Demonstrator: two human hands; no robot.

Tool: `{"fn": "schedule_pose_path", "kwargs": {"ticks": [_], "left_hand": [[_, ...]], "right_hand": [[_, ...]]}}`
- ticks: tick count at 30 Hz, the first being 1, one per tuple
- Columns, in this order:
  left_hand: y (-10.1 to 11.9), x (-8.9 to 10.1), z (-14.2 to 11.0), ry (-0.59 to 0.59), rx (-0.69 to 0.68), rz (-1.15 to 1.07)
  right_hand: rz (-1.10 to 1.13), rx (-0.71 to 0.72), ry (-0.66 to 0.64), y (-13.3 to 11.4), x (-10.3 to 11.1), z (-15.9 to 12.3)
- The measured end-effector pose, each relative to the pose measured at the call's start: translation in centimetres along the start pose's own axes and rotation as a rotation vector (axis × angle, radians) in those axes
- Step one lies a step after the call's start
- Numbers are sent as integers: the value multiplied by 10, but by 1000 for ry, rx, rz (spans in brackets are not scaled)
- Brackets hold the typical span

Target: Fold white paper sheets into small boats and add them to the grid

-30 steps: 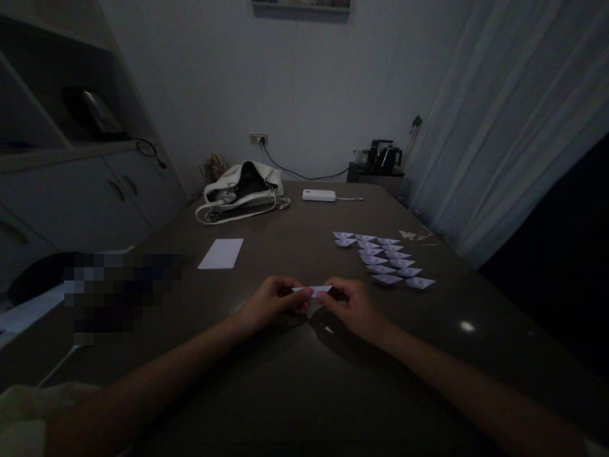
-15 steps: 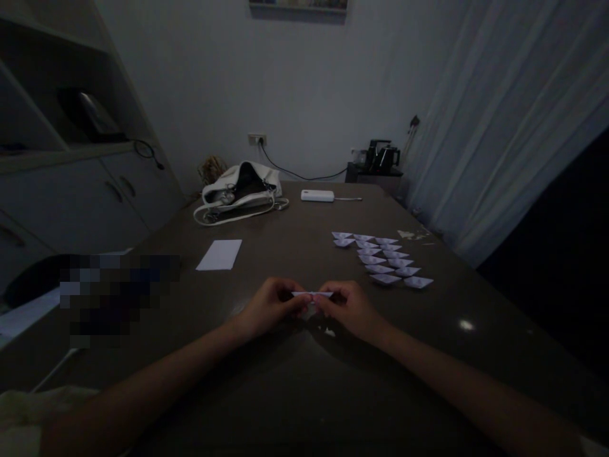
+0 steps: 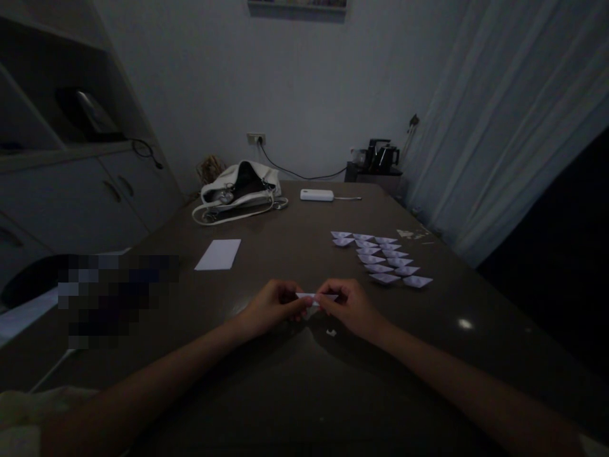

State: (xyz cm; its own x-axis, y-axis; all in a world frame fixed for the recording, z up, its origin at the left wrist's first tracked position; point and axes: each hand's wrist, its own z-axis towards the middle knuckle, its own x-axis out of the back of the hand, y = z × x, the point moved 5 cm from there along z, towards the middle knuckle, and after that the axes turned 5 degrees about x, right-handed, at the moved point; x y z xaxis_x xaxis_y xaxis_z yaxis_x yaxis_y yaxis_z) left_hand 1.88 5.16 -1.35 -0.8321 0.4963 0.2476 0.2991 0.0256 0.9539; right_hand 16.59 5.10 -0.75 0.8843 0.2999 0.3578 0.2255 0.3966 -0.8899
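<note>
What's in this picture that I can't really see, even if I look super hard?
All in the head view:
Folded paper: parts are covered by the left hand and right hand.
Blocky patch at the left: pixelation hides what is there.
Wall picture: cut off by the top edge.
White bag: its inside is too dark.
Pale scraps at the right: too small to identify.

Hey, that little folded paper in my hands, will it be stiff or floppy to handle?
The folded paper is probably fairly stiff, since its top edge looks straight. Being so small, it's likely very light. Its thin, pointed right end might bend if pressed.
</note>
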Motion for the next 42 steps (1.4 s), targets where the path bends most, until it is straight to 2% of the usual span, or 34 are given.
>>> {"fn": "schedule_pose_path", "kwargs": {"ticks": [3, 7, 9, 12, 15, 21, 30, 36, 42], "left_hand": [[4, 1, -2, 45, -93, 50], [17, 6, -8, 153, -321, 289], [21, 8, -10, 201, -369, 379], [21, 11, -11, 247, -342, 385], [18, 9, -10, 213, -293, 301], [13, 4, -7, 144, -221, 186], [8, 0, -4, 63, -101, -69], [4, -2, -2, 9, -96, -162], [1, -3, -1, 11, -97, -184]], "right_hand": [[24, -40, 27, 4, 3, 1], [176, -152, 5, 15, 2, 4], [216, -172, 6, 17, 2, 4], [269, -157, 41, 17, 2, 5], [300, -98, 51, 14, 2, 4], [194, 25, 51, 6, 2, 0], [136, 69, 43, -3, 2, -2], [121, 94, 25, -3, 1, -2], [96, 116, 16, -6, 0, -2]]}}
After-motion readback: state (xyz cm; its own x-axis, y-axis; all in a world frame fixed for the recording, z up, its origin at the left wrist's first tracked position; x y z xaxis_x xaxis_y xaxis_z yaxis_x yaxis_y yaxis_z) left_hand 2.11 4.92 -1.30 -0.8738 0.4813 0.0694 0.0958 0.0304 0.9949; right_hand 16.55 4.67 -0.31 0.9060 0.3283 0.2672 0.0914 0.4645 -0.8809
